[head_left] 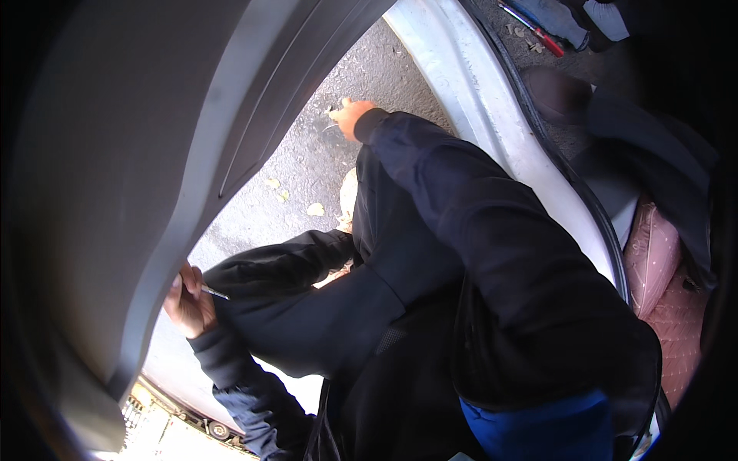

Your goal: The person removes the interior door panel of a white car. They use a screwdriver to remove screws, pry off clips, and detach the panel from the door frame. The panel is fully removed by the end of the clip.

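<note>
My left hand (188, 303) is beside the lower edge of the dark car door (108, 138). Its fingers are closed round a thin metal rod (216, 293) whose tip sticks out to the right; the other end is hidden in the grip. Far ahead, my right hand (355, 117) reaches down toward the asphalt (384, 65). Its fingers are bent and drawn together. A thin pale strand (333, 124) shows by the fingertips, too small to name, and I cannot tell whether the hand grips it.
My bent legs in black trousers (315, 307) fill the middle. On the right runs the white door sill (492, 115) with its black rubber seal (565, 165). Beyond it lie a red-handled tool (550, 44), dark cloth (653, 131) and a pink quilted cover (676, 330). Yellow leaves (315, 209) dot the asphalt.
</note>
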Demonstrator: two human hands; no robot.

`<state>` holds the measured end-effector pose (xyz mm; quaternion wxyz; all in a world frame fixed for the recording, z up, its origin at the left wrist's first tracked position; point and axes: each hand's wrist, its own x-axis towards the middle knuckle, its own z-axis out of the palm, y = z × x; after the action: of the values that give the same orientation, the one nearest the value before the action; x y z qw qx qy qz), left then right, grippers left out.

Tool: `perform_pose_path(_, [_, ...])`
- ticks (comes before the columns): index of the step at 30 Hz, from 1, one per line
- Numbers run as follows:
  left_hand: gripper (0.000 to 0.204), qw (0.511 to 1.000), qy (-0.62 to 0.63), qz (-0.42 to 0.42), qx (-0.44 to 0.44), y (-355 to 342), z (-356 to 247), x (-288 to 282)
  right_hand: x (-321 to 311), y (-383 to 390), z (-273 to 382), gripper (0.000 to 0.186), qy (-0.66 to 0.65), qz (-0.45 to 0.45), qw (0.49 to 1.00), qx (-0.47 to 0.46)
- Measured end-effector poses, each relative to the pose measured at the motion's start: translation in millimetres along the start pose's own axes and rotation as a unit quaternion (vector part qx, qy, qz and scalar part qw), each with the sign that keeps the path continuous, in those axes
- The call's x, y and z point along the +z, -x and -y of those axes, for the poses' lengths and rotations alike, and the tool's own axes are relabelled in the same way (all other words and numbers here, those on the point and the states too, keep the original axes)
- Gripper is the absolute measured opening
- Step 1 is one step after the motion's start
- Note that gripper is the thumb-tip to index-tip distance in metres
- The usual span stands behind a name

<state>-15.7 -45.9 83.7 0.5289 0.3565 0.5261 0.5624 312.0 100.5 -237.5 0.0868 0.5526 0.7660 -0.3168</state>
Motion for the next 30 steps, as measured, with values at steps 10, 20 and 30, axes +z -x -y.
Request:
perform_pose_path(10, [0.017,0.999,0.053,0.012,0.002,1.5,-0.1,-3.0,66.1,-73.2,33.2,0.041,-0.138,0.037,0.982,0.126])
perform_pose_path(20, [0.013,0.997,0.076,-0.013,0.002,7.0,1.7,-6.1,59.3,-57.9,13.5,0.032,-0.132,-0.013,0.985,0.106])
perform_pose_path(30, [0.016,0.997,0.071,-0.035,-0.004,8.1,2.0,-8.9,59.3,-76.1,-3.5,0.032,-0.108,-0.113,0.977,0.142])
